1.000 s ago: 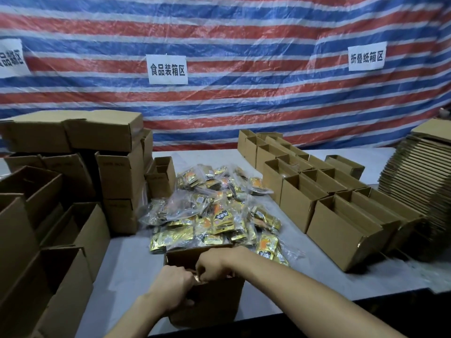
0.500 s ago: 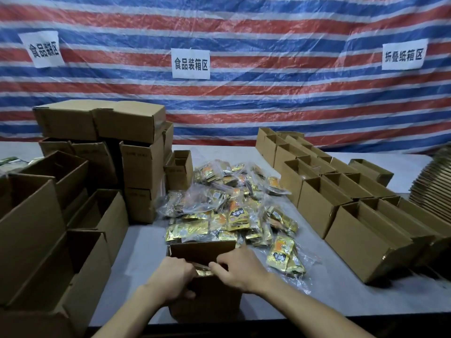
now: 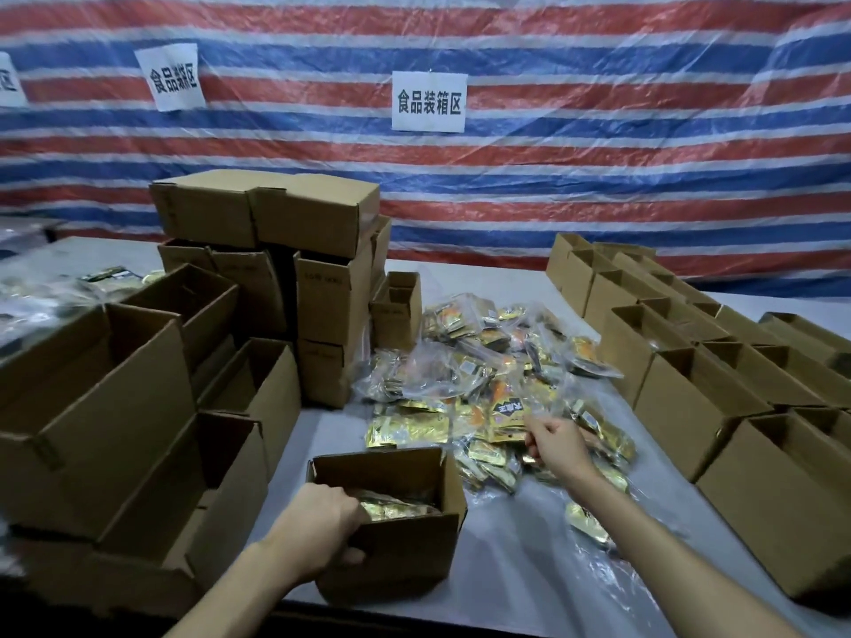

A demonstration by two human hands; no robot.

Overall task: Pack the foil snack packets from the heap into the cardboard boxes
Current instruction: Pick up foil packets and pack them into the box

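Note:
An open cardboard box (image 3: 400,550) stands at the table's near edge with gold foil packets (image 3: 391,507) inside. My left hand (image 3: 317,527) grips its left near corner, fingers curled over the rim and thumb on the outer wall. The heap of foil snack packets (image 3: 483,389), gold and orange and partly in clear bags, lies just behind and to the right of the box. My right hand (image 3: 555,442) is over the heap's near right part, its fingers curled on a packet there.
Open and stacked cardboard boxes (image 3: 138,407) crowd the left side, with a taller stack (image 3: 294,250) behind. Rows of open boxes (image 3: 690,375) line the right. Loose packets (image 3: 587,522) lie on the grey table (image 3: 520,573) near my right forearm. A striped tarp hangs behind.
My right hand left the box rim and moved up and right onto the heap. My left hand stayed on the box. The view swung to the left.

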